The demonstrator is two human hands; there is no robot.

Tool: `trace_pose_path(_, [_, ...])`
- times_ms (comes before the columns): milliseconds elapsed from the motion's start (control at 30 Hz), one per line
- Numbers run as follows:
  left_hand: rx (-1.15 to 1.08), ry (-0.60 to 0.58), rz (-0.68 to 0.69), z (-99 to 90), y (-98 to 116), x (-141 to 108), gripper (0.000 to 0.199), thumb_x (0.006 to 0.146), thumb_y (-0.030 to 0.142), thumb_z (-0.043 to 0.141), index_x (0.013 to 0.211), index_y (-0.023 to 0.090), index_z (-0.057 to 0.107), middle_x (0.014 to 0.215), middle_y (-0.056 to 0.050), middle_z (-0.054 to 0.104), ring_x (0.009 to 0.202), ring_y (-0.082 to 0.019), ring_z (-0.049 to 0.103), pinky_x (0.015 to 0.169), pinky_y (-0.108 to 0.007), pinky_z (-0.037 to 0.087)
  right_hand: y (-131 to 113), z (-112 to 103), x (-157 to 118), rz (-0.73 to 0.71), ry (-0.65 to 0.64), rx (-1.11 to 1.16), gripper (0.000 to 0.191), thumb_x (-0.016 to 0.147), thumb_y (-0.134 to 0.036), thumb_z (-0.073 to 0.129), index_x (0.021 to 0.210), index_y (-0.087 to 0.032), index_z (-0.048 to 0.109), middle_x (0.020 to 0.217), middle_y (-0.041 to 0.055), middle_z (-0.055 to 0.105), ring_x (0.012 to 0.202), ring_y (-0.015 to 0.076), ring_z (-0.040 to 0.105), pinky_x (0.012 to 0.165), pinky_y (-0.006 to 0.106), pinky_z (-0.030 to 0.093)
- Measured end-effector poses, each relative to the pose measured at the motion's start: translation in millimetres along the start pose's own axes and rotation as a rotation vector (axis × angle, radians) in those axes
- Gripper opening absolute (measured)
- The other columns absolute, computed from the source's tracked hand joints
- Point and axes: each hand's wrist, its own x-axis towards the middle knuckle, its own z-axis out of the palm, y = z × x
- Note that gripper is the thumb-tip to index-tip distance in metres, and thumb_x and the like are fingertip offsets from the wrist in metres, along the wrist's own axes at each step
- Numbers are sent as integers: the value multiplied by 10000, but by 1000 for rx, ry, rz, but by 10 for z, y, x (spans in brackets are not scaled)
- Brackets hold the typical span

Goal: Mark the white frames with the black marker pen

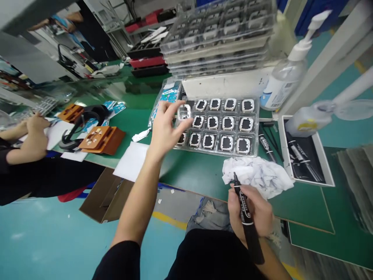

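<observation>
1. Nearest to me, the right hand is closed around a black cylindrical marker pen; its long axis runs forward and slightly to the left, dark tip leading.
2. Just beyond that tip there is a crumpled white sheet with dark stains; cloth or paper, I cannot tell.
3. Farther, on the left, the left hand pinches a squarish white-rimmed frame between thumb and index finger, over the near-left part of the tray's far row. For me this is the key relation: the frame lies ahead and left of the pen, well apart from it.
4. Under it is a clear plastic compartment tray, with three rows of similar frames having dark middles.
5. To the right, an open white box contains black markers.
6. Behind, I see stacked clear plastic trays, also filled.
</observation>
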Motion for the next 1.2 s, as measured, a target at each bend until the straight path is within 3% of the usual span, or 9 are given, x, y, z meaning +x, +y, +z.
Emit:
trace_pose_path(133, [231, -174, -9, 259, -502, 612, 702, 1026, 724, 805, 1516, 225, 755, 1387, -232, 655, 1365, -474, 621, 1278, -700, 471, -34, 90, 76, -100, 90, -2, 490, 943, -98, 939, 1387, -190, 754, 1038, 72, 848, 801, 256, 864, 734, 357, 778])
trace_pose_path(233, [414, -355, -58, 405, -572, 746, 653, 1098, 585, 737, 1577, 143, 697, 1492, -292, 625, 1464, -532, 549, 1323, -760, 378, -69, 53, 42, 7, 96, -23, 390, 981, -146, 928, 1336, -193, 771, 1049, 74, 861, 803, 258, 871, 746, 359, 769])
trace_pose_path(367, [515, -399, -106, 439, -417, 683, 607, 1149, 435, 629, 1677, 137, 598, 1576, -293, 592, 1520, -513, 522, 1354, -685, 376, -133, 5, 28, 95, 89, -58, 278, 1045, -200, 881, 1299, -202, 768, 1042, 55, 864, 805, 238, 871, 749, 327, 746])
trace_pose_path(500, [456, -345, -82, 499, -154, 643, 451, 1154, 338, 578, 1541, 142, 699, 1495, -249, 646, 1454, -440, 583, 1317, -588, 453, -167, 16, 109, 33, 82, -58, 237, 1056, -188, 846, 1278, -196, 764, 995, 48, 846, 766, 224, 851, 733, 312, 732])
trace_pose_path(633, [382, -440, 5, 789, 162, 716, 368, 1153, 357, 620, 1424, 156, 767, 1435, -215, 702, 1438, -420, 600, 1306, -569, 466, -167, 21, 153, 1, 76, -77, 206, 1061, -202, 839, 1254, -208, 769, 945, 31, 836, 721, 213, 825, 721, 308, 729])
trace_pose_path(733, [413, -481, -57, 1042, 317, 805, 361, 1136, 373, 682, 1351, 101, 781, 1426, -254, 709, 1449, -456, 589, 1312, -604, 449, -160, 1, 110, 24, 61, -100, 198, 1070, -220, 841, 1255, -210, 771, 969, 41, 843, 731, 211, 826, 726, 310, 715])
trace_pose_path(867, [357, -424, -156, 1179, 340, 849, 350, 1110, 399, 737, 1320, 122, 771, 1359, -228, 741, 1389, -433, 627, 1284, -577, 482, -155, -22, 53, 79, 47, -111, 175, 1088, -235, 826, 1251, -217, 767, 963, 38, 836, 715, 199, 815, 708, 302, 691])
trace_pose_path(1067, [330, -394, -142, 1140, 251, 747, 364, 1100, 429, 681, 1347, 181, 783, 1398, -231, 743, 1404, -446, 620, 1296, -588, 447, -218, 35, 117, 57, 32, -101, 185, 1070, -173, 804, 1244, -221, 765, 960, 40, 828, 743, 201, 805, 743, 304, 692])
trace_pose_path(1200, [315, -319, -244, 1164, 252, 709, 419, 1011, 485, 746, 1281, 169, 798, 1435, -245, 720, 1454, -469, 594, 1306, -605, 420, -323, 141, 147, 80, 43, -115, 99, 1092, -235, 766, 1190, -236, 752, 922, 15, 812, 711, 171, 775, 748, 277, 683])
